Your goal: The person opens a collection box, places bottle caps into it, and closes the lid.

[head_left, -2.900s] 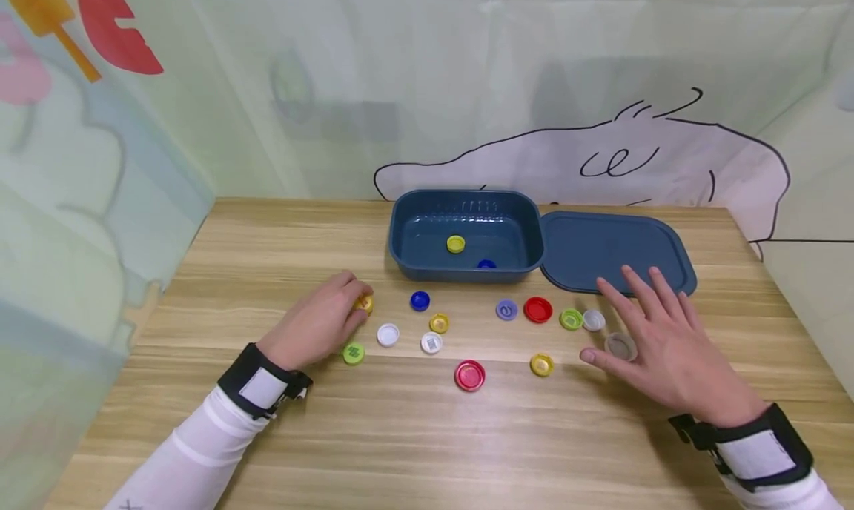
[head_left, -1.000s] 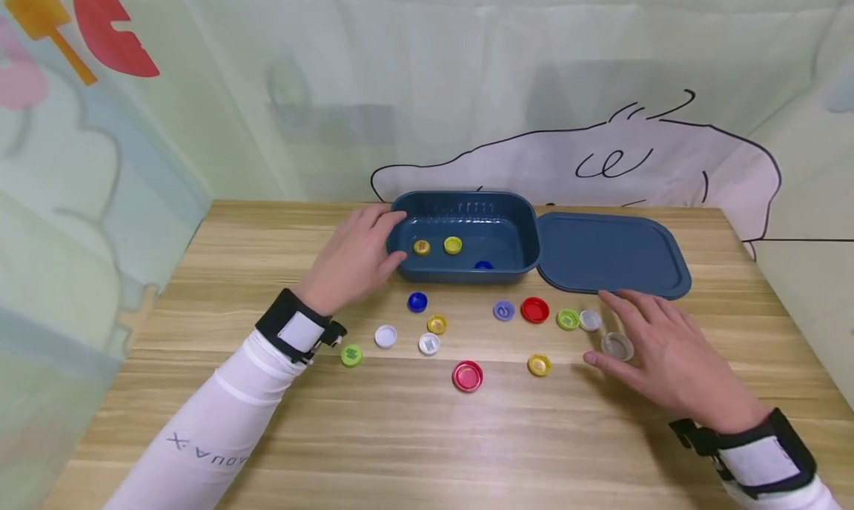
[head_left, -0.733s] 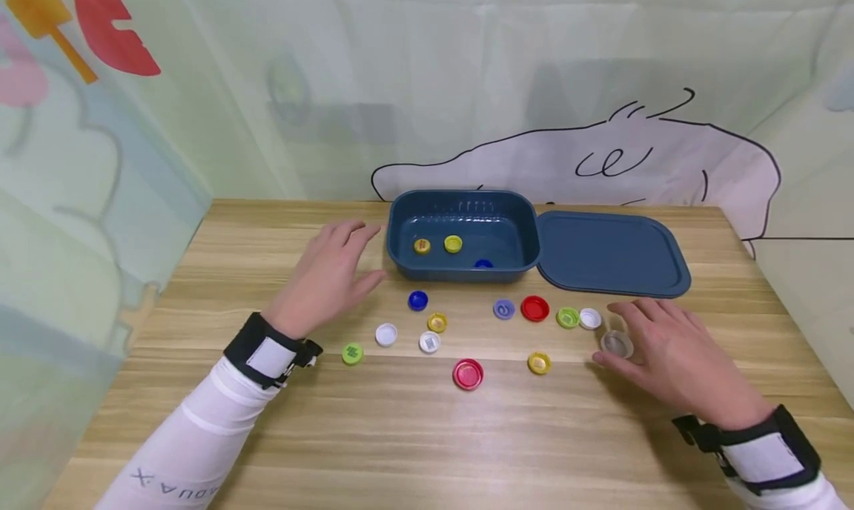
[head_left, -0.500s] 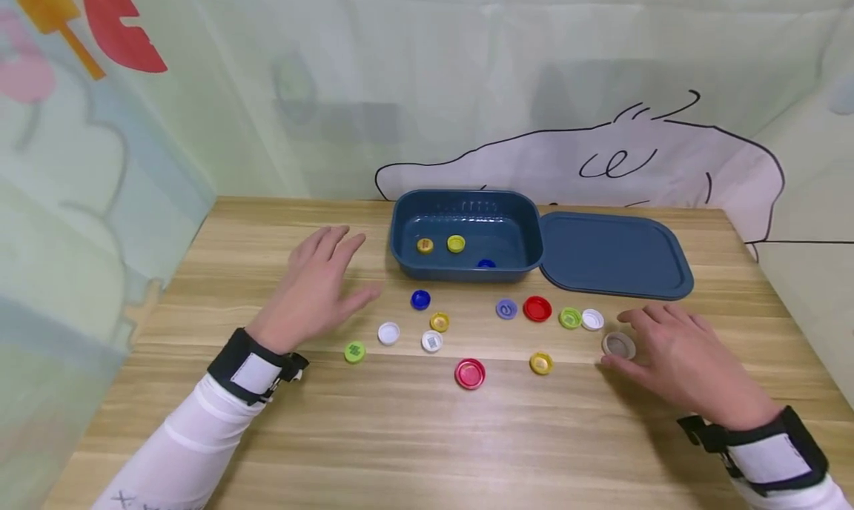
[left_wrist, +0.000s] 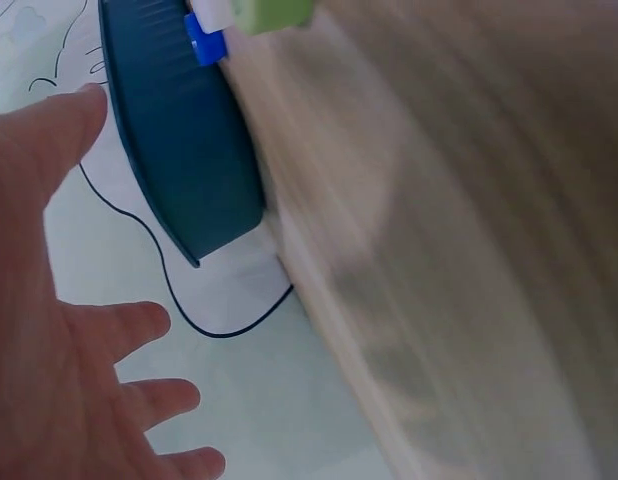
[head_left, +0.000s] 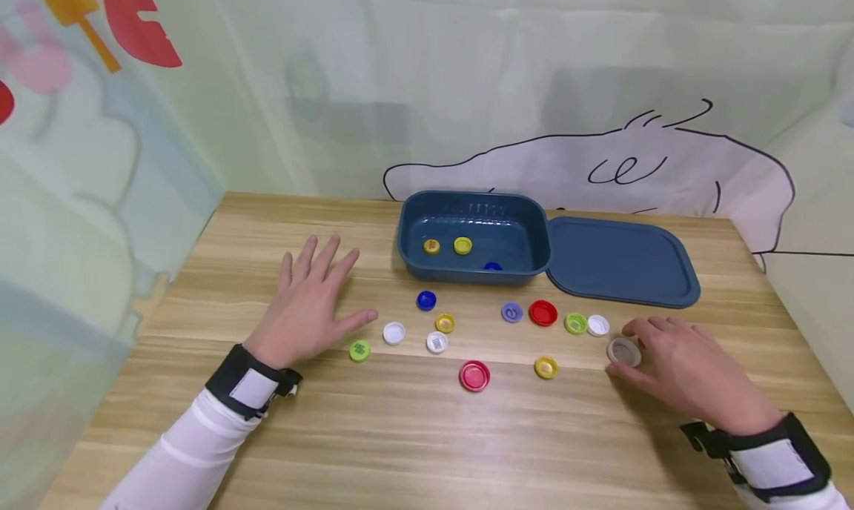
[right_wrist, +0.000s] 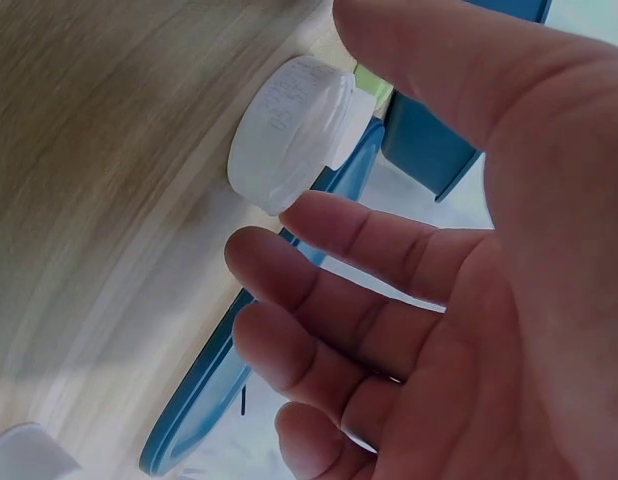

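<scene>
My left hand (head_left: pixel 300 310) is spread over the table with fingers straight, holding nothing. A green bottle cap (head_left: pixel 359 350) and a white cap (head_left: pixel 394 333) lie close to its thumb. On the right, my right hand (head_left: pixel 687 365) is low beside a clear whitish cap (head_left: pixel 624 352), its thumb and index finger on either side. In the right wrist view, a gap shows between the thumb (right_wrist: pixel 409 50) and that cap (right_wrist: pixel 289 130); the index fingertip is at its edge, and I cannot tell if it touches. A dark blue box (head_left: pixel 474 275) contains several caps.
The box's flat blue lid (head_left: pixel 620 262) lies to its right. Several loose caps are scattered in front, including a red cap (head_left: pixel 543 313), a pinkish-red cap (head_left: pixel 474 376), a blue cap (head_left: pixel 426 300) and a yellow cap (head_left: pixel 545 367). A printed curtain (head_left: pixel 467 87) hangs behind the table.
My left hand put an orange-yellow cap into the box, then drew back left and spread its fingers. My right hand's fingers have bent and lowered around the clear cap.
</scene>
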Demonstrator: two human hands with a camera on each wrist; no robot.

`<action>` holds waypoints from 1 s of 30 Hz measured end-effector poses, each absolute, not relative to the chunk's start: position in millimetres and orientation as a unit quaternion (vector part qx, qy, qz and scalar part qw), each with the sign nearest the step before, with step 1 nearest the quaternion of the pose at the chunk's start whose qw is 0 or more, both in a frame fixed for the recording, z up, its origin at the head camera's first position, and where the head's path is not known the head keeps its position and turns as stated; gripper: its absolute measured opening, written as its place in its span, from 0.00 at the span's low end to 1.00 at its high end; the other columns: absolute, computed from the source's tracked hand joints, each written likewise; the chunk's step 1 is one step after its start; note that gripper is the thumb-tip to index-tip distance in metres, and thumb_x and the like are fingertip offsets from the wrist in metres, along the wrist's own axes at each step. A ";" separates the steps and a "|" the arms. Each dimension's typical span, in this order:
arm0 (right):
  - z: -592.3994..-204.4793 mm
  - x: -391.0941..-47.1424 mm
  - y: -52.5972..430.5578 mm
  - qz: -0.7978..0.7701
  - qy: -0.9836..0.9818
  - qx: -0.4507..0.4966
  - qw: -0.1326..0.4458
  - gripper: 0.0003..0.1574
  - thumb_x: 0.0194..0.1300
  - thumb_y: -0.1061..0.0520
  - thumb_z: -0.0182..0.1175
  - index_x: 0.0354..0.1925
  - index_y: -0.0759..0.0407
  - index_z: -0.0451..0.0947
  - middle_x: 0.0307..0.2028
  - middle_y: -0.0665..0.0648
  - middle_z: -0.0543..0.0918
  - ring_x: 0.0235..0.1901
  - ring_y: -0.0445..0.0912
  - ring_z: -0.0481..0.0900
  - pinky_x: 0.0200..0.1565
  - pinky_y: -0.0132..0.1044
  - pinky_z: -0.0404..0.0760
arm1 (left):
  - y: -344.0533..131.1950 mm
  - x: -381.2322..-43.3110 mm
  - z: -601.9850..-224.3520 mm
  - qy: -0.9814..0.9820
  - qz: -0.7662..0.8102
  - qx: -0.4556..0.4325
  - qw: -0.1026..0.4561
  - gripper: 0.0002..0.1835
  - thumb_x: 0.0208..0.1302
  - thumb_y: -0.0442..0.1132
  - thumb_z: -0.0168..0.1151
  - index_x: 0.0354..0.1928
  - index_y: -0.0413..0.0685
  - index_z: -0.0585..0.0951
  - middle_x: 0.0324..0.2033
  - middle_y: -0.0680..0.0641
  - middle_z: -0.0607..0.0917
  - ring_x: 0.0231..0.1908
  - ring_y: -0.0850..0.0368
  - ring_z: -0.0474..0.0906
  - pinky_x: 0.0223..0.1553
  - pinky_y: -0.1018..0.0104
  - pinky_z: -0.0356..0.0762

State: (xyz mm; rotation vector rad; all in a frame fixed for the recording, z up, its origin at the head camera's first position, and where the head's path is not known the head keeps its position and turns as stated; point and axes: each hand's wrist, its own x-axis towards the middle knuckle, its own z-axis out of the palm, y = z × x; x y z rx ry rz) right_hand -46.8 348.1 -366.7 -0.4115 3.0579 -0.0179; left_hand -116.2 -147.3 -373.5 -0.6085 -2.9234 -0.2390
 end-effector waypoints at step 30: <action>-299.9 -149.0 266.6 -0.040 0.967 -0.238 -0.082 0.26 0.57 0.41 0.65 0.44 0.59 0.80 0.34 0.54 0.80 0.32 0.48 0.75 0.36 0.44 0.76 | -155.8 -96.3 -386.1 -0.972 -0.075 -0.204 0.091 0.52 0.54 0.79 0.41 0.74 0.54 0.60 0.74 0.41 0.50 0.72 0.37 0.38 0.64 0.34 0.31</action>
